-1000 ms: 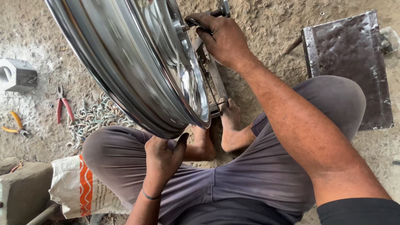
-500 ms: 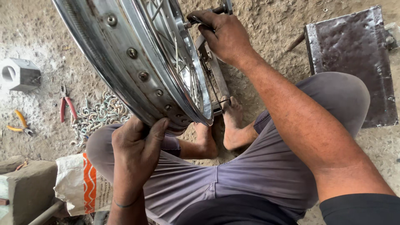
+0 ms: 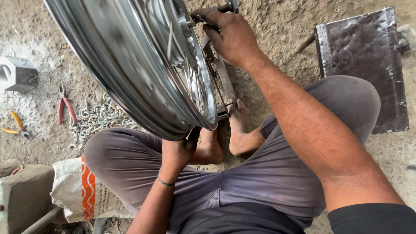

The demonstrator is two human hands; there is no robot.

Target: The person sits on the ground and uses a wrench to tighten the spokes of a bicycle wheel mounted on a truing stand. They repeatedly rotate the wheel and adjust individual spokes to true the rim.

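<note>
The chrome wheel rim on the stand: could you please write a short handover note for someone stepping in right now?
Left hand: gripping the lower edge of the chrome wheel rim, between the knees.
Right hand: closed on the dark metal handle at the top of the stand.
Rim stands upright in the stand, blurred as if turning.
Red pliers, yellow pliers and a pile of small metal fittings lie on the ground to the left.
Done or left: cannot tell.

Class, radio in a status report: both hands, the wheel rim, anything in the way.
Left hand grips rim at its bottom edge. Right hand on stand beside the rim. Bare feet under the rim.
</note>
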